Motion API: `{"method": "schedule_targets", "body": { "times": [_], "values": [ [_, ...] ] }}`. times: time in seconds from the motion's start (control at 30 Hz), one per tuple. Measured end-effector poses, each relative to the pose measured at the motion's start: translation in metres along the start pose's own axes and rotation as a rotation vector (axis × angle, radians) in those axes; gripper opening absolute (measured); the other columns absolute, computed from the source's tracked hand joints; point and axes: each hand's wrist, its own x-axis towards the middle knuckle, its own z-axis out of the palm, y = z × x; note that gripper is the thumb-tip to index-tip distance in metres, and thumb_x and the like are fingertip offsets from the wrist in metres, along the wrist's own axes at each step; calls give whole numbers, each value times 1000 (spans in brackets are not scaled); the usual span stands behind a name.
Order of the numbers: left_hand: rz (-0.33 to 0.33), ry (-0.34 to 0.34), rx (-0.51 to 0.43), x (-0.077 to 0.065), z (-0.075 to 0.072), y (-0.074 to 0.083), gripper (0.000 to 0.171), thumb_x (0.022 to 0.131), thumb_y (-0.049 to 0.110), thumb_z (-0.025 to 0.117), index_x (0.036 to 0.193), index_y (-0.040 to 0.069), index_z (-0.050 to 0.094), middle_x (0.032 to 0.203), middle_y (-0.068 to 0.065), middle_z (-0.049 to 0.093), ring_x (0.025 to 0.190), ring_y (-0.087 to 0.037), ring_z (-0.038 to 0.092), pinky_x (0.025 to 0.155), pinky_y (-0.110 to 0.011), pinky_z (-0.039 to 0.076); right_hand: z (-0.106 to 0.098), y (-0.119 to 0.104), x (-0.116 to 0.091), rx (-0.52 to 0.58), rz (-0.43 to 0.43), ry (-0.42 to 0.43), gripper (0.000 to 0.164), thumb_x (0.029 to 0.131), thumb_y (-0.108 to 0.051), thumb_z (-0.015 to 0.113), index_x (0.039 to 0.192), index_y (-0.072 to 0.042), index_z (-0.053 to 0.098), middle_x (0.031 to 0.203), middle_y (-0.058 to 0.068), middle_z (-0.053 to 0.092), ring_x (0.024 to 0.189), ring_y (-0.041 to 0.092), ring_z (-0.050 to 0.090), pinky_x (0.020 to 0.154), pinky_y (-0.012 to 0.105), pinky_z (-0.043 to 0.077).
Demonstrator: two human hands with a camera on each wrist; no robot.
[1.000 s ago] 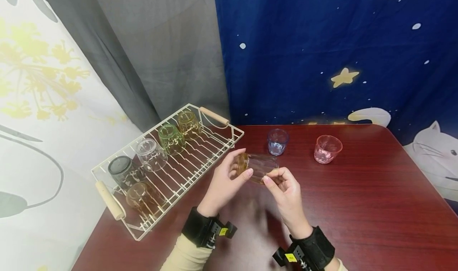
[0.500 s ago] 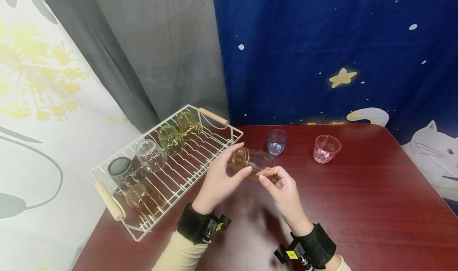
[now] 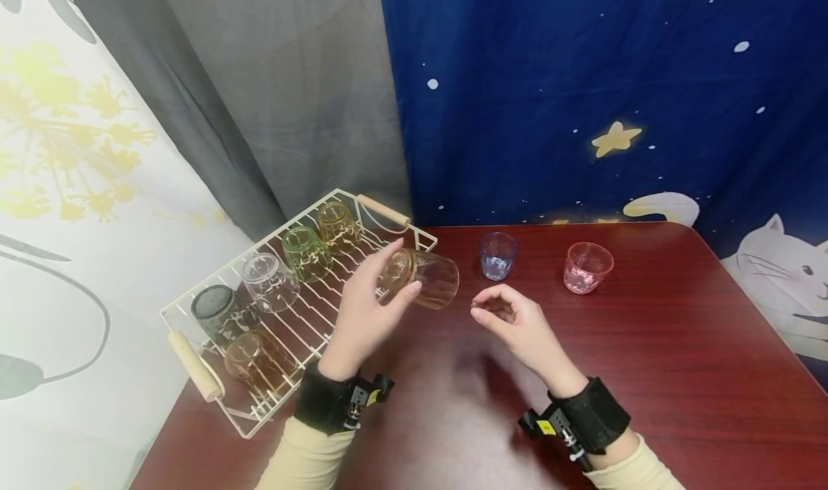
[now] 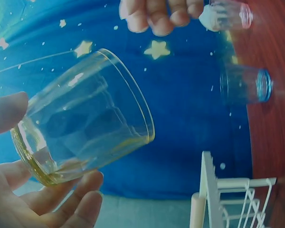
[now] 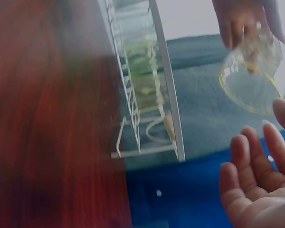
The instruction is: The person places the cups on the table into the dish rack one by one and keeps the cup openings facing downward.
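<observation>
My left hand (image 3: 369,310) grips a pale amber glass (image 3: 435,278) near its base, thumb on one side and fingers on the other. The glass lies tilted on its side in the air, its mouth toward the right, close to the rack's near right edge. In the left wrist view the glass (image 4: 92,118) appears see-through with a yellowish base. Just right of its rim is my right hand (image 3: 517,325), apart from the glass, holding nothing. The right wrist view shows that hand's fingers (image 5: 249,161) loosely bent below the glass's mouth.
A cream wire rack (image 3: 310,353) with wooden handles stands at the left. Upside down in it are a grey glass (image 3: 223,314), a clear one, a green glass (image 3: 307,253) and amber ones. A blue glass (image 3: 498,256) and a pink glass (image 3: 586,269) stand upright on the table (image 3: 679,361).
My right hand has let go of the amber glass and drawn slightly right. My left hand has carried the glass left and up, toward the rack.
</observation>
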Motion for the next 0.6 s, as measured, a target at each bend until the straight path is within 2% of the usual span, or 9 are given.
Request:
{"method": "schedule_targets", "body": {
  "times": [0.17, 0.5, 0.6],
  "values": [
    [-20, 21, 40, 1, -12, -4, 61, 86, 29, 74, 142, 18, 52, 132, -8, 63, 121, -24, 59, 102, -45, 46, -20, 7, 15, -97, 20, -20, 24, 91, -11, 68, 110, 2, 63, 105, 19, 70, 88, -6, 63, 82, 13, 53],
    [-79, 44, 79, -2, -35, -19, 63, 87, 26, 73, 144, 18, 50, 136, -9, 59, 127, -25, 54, 107, -47, 42, -67, 24, 41, -231, 56, 72, 34, 92, -14, 67, 118, 6, 59, 113, 26, 66, 85, -15, 55, 80, 3, 45],
    [-99, 42, 101, -3, -42, -23, 63, 88, 26, 72, 145, 17, 49, 137, -11, 57, 129, -27, 52, 108, -48, 41, -79, 29, 49, -295, 80, 91, 38, 92, -18, 67, 121, 5, 58, 117, 26, 66, 89, -7, 59, 78, 3, 44]
  ]
}}
